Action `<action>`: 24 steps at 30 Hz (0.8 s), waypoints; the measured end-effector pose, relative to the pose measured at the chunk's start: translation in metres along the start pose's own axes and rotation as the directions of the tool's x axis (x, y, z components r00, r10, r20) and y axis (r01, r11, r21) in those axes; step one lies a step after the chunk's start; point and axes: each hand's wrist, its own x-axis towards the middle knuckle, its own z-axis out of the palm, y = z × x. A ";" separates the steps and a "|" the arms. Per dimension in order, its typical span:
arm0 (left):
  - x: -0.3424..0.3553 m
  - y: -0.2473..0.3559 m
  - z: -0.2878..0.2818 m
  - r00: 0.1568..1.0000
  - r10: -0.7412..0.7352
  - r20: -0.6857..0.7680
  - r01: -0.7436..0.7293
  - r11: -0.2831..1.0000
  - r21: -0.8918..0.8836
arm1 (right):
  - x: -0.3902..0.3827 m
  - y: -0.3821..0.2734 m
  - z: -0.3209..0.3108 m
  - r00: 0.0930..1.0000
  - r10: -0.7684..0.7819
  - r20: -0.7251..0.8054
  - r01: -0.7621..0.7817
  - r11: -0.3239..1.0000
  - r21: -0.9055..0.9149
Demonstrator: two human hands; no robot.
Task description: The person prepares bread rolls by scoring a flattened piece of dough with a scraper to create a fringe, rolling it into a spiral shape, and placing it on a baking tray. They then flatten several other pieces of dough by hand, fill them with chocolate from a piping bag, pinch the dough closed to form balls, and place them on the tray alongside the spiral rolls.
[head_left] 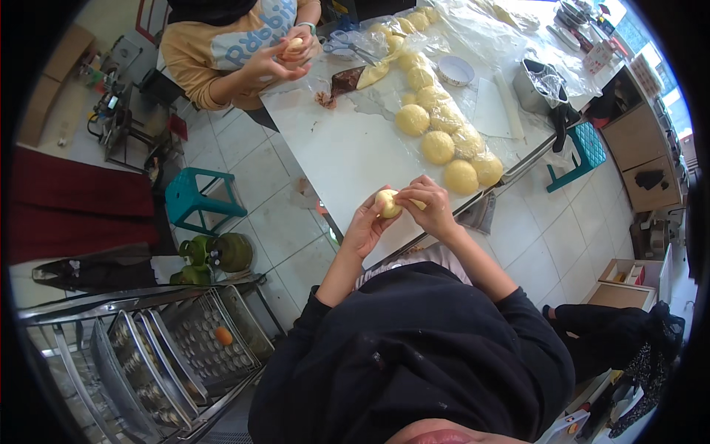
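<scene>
Over the near edge of the table, my left hand (pixel 365 226) cups a small pale yellow dough ball (pixel 387 203), its fingers curled round the side. My right hand (pixel 430 206) is closed, with thumb and fingertips pinching at the right side of that ball. A bit of yellow dough also shows under the right fingers; whether it joins the ball I cannot tell. Just beyond my hands are larger round dough balls (pixel 438 147) in a long group, partly under clear plastic film (pixel 446 116).
Across the white table (pixel 333 152) a co-worker's hands (pixel 285 61) hold a small dough piece. A bag of dark filling (pixel 346 81), scissors (pixel 347 46), a white round dish (pixel 455 70) and a metal container (pixel 540 85) stand there. Behind me at left is a tray rack (pixel 159 362); stools (pixel 203 198) stand around.
</scene>
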 end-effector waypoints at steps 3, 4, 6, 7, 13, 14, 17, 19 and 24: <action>0.026 0.006 -0.015 0.967 0.254 0.037 -0.204 0.673 0.711 | 0.002 0.002 -0.002 0.988 0.065 -0.143 -0.062 0.998 0.022; 0.037 0.010 -0.012 0.965 0.260 0.038 -0.210 0.675 0.708 | 0.000 0.004 -0.006 0.956 0.163 -0.243 -0.155 0.987 0.049; 0.050 0.013 -0.001 0.911 0.354 0.212 -0.214 -0.032 0.976 | 0.001 0.011 -0.017 0.947 0.289 -0.143 -0.286 0.957 0.039; 0.054 0.010 -0.001 0.907 0.361 0.219 -0.222 -0.033 0.974 | 0.005 0.015 -0.024 0.907 0.418 -0.061 -0.417 0.909 0.017; 0.022 0.021 0.006 0.717 0.604 0.348 -0.122 -0.383 0.916 | 0.035 0.037 -0.009 0.901 0.170 0.400 -0.077 0.968 -0.240; 0.008 0.030 0.004 0.664 0.669 0.334 -0.167 -0.302 0.939 | 0.040 0.045 0.002 0.883 0.084 0.462 0.040 0.966 -0.253; -0.042 0.034 -0.016 0.538 0.842 0.046 -0.126 0.026 0.992 | 0.053 0.042 0.031 0.762 0.217 0.610 0.121 0.878 -0.464; -0.070 0.020 -0.040 0.437 0.893 -0.110 -0.070 0.155 0.985 | 0.066 0.059 0.034 0.707 0.226 0.670 0.143 0.882 -0.449; -0.124 -0.079 -0.088 0.208 0.897 -0.390 0.073 0.383 0.921 | 0.102 0.075 -0.025 0.631 0.361 0.686 -0.469 0.883 -0.034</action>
